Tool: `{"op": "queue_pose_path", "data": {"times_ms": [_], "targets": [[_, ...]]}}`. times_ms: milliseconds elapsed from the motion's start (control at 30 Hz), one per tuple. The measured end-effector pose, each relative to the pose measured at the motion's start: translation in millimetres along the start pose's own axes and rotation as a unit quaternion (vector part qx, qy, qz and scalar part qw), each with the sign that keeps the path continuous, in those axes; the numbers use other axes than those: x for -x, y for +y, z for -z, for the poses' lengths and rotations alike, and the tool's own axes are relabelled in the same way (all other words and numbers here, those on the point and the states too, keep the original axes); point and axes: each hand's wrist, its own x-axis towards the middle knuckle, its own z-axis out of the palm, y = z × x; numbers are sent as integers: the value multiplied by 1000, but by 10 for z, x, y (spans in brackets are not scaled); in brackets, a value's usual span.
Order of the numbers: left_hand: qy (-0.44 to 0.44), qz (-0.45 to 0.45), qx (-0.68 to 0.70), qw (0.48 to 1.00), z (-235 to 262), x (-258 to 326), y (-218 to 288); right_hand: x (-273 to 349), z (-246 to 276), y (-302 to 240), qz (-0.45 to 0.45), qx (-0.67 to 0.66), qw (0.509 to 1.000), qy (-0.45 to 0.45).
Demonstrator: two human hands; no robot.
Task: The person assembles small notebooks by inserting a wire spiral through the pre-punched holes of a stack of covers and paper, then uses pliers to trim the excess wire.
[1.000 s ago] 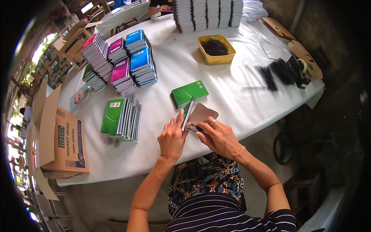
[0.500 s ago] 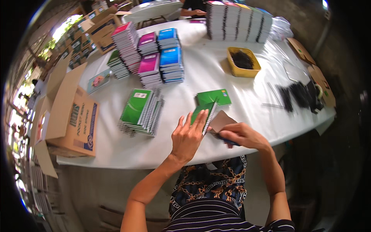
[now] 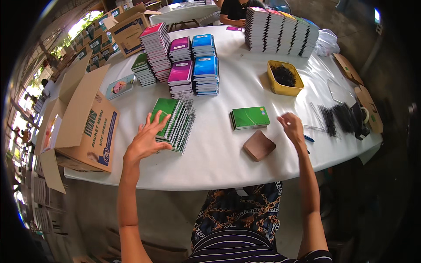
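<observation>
My left hand [image 3: 147, 136] is open, its fingers spread over the near left side of a stack of green spiral notebooks [image 3: 166, 107]. The fingertips rest on or just above the top cover. On the right, my right hand [image 3: 291, 125] has its fingers curled together; whether anything is in them is hidden. Just beside its wrist lies a blue-handled tool [image 3: 308, 138], partly covered by the arm. Between my hands is a small pile of green notebooks [image 3: 250, 117] with no coil showing. A brown, squarish cardboard piece [image 3: 259, 146] sits nearer to me.
Stacks of pink notebooks [image 3: 180, 72] and blue notebooks [image 3: 205, 65] stand farther back. An open carton [image 3: 94, 131] is at left. At right are a yellow tub [image 3: 285, 88] of black coils and loose black coils [image 3: 340, 119]. Across the table sits another person [image 3: 234, 13].
My left hand has moved left from the green notebook it held to the green spiral stack. My right hand has moved right and up, and the blue-handled tool now lies on the table.
</observation>
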Motion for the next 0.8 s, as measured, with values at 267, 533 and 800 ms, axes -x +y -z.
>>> {"op": "queue_pose_path", "data": {"times_ms": [267, 533, 800], "targets": [[226, -166, 90, 956, -223, -32, 779, -496, -292, 39, -158, -123, 968, -152], [214, -140, 178, 950, -566, -476, 1375, -513, -138, -349, 9, -186, 983, -1], [6, -158, 654, 740, -715, -753, 1498, 251, 320, -1502, 119, -372, 919, 53]]}}
